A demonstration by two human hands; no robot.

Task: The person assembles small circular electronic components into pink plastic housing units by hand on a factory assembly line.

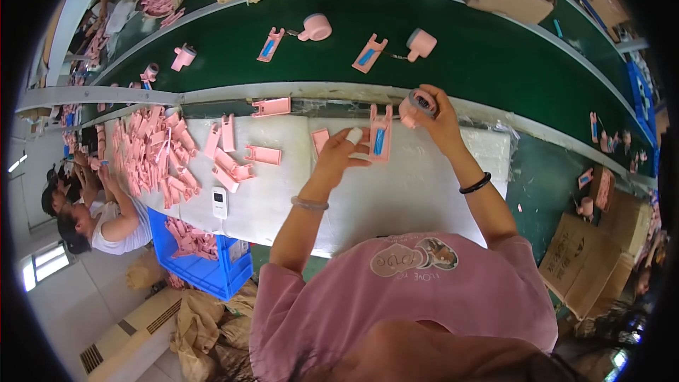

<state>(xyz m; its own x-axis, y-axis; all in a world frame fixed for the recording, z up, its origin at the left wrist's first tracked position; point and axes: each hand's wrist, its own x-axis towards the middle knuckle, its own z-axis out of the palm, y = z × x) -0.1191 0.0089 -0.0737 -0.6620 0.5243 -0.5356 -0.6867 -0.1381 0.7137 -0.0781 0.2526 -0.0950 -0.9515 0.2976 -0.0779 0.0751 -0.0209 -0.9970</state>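
Observation:
My left hand [335,158] grips the edge of a long pink plastic handle casing [375,151], with a white cover on one fingertip. Inside the casing lies a blue cylindrical battery [380,140]. My right hand [444,126] is closed round a round pink device head [408,111], whose dark, grey-rimmed side faces it. Whether a wire joins head and casing I cannot tell. Beside my left hand, another pink casing [320,139] lies on the white padded work surface [290,194], partly covered by the hand.
A heap of pink casings [145,152] covers the surface's left end, near a small white device [220,202]. Beyond the metal rail, a green conveyor belt [233,71] carries wired pink assemblies [367,53]. A blue crate [230,269] stands lower left, cardboard boxes [587,262] right. Co-workers [117,223] sit left.

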